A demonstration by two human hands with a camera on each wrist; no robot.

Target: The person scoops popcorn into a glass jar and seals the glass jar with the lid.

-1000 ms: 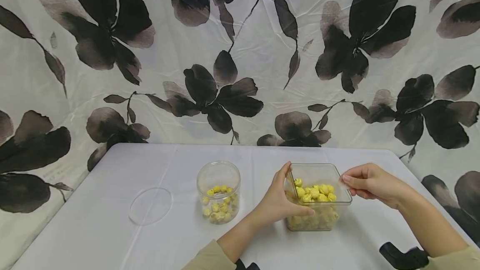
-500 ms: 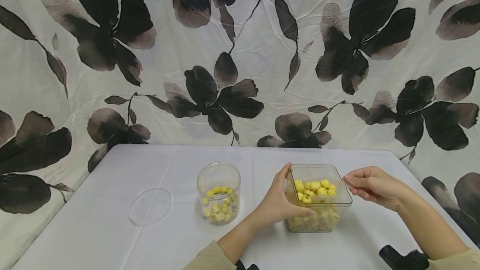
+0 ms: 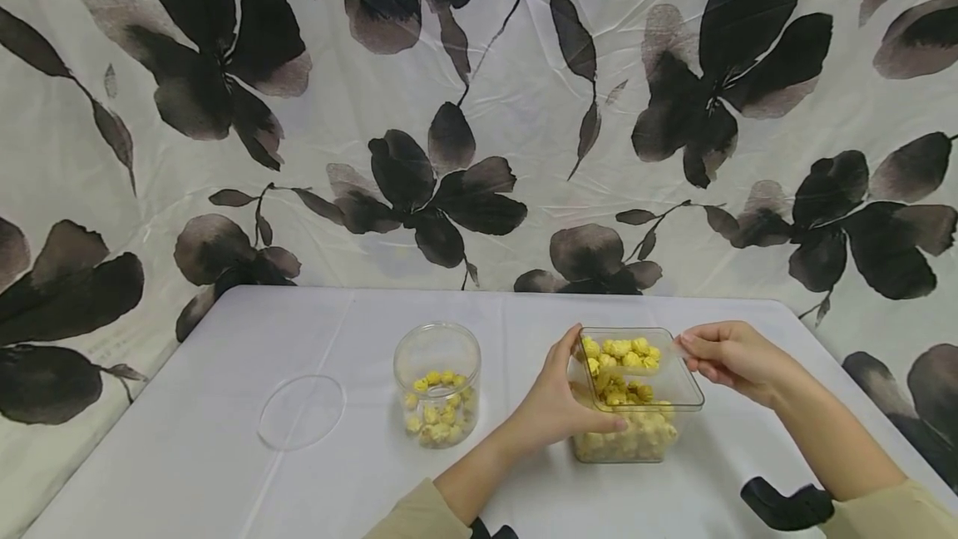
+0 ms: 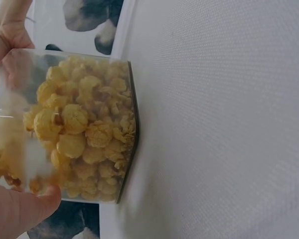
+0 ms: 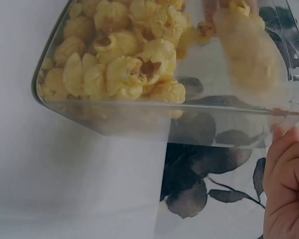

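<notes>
My left hand [image 3: 557, 406] grips the left side of a clear square-sided container [image 3: 683, 388], its thumb along the front wall. Yellow popcorn [image 4: 97, 134] fills the lower part. At the container's right rim, my right hand [image 3: 737, 363] pinches the end of a clear scoop [image 5: 251, 57]. The scoop lies inside the container with several popcorn pieces [image 3: 621, 349] on it, above the rest of the popcorn. Its outline is faint through the wall. To the left stands a clear round jar [image 3: 437, 348], without a lid on it, with some popcorn at the bottom.
A clear round lid [image 3: 302, 412] lies flat on the white table [image 3: 187, 472], left of the jar. Behind the table hangs a flower-patterned cloth [image 3: 539, 131]. Black straps [image 3: 787, 503] show near the sleeves.
My right hand has moved slightly up and left. The scoop has risen with popcorn on it, and a gap now shows above the popcorn below. My left hand and the container stay in place.
</notes>
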